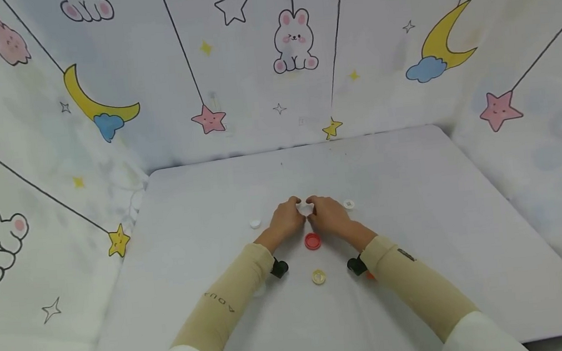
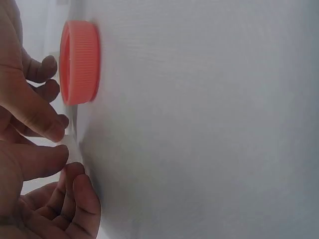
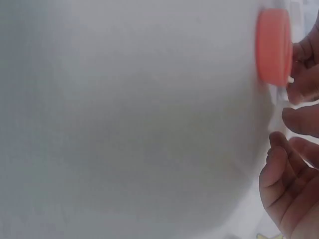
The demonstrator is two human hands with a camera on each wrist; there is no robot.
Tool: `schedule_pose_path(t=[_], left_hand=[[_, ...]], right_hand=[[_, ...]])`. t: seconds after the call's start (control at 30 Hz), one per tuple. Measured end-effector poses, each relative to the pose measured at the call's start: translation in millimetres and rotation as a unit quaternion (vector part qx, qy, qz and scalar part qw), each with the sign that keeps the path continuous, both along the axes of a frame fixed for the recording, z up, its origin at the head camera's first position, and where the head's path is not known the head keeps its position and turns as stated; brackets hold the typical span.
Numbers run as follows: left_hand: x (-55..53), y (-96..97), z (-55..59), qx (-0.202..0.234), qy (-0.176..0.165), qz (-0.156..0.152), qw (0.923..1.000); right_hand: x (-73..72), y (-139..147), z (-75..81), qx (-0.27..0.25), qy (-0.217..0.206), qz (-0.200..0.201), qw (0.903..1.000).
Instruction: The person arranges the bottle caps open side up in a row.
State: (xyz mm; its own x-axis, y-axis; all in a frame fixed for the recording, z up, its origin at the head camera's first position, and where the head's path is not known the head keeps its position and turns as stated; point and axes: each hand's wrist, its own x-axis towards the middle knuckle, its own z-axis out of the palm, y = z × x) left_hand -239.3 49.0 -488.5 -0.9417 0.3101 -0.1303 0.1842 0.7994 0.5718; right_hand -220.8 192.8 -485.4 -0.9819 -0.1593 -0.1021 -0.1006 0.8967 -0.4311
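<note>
In the head view my left hand (image 1: 287, 218) and right hand (image 1: 328, 214) meet above the table around a small white piece (image 1: 305, 208). Fingers cover much of it, so its kind is unclear. Seen from the left wrist, the left thumb and fingers pinch this white piece (image 2: 73, 149), and the right thumb touches its other side. From the right wrist, the right hand (image 3: 294, 169) has its thumb and fingertips curled about the same spot. A red ribbed bottle cap (image 1: 312, 241) lies just in front of both hands, untouched.
A white cap (image 1: 255, 223) lies left of the hands, and a white ring-like cap (image 1: 349, 204) to the right. Nearer the body is a yellow cap (image 1: 318, 276). An orange thing (image 1: 370, 275) is partly hidden by the right forearm. Patterned cloth walls enclose the white table (image 1: 203, 204).
</note>
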Motion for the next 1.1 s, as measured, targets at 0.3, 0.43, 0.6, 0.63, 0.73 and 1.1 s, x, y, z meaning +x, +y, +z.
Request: schedule_pose_path(t=[0.3,0.43,0.6,0.63,0.73,1.1], left_hand=[[-6.7,17.5,21.8,-0.004,0.020,-0.034,0.9992],[-7.4,32.3,28.4,0.003,0.025,-0.060,0.9979],[-5.9,52.7,30.4,0.001,0.023,-0.078,0.9967],[-5.9,57.5,30.8,0.000,0.022,-0.080,0.9966],[-6.5,70.2,30.7,-0.007,0.020,-0.085,0.9962],[-10.7,99.4,9.4,-0.056,-0.005,-0.096,0.9937]], right_hand=[[1.1,40,28.1,-0.004,0.034,-0.011,0.9994],[2.0,62,36.3,-0.008,0.047,-0.027,0.9985],[6.4,82,36.6,-0.009,0.042,-0.040,0.9983],[7.2,86,35.6,-0.008,0.040,-0.041,0.9984],[9.3,95,31.6,-0.005,0.033,-0.042,0.9985],[14.4,114,14.3,0.000,-0.012,-0.058,0.9982]])
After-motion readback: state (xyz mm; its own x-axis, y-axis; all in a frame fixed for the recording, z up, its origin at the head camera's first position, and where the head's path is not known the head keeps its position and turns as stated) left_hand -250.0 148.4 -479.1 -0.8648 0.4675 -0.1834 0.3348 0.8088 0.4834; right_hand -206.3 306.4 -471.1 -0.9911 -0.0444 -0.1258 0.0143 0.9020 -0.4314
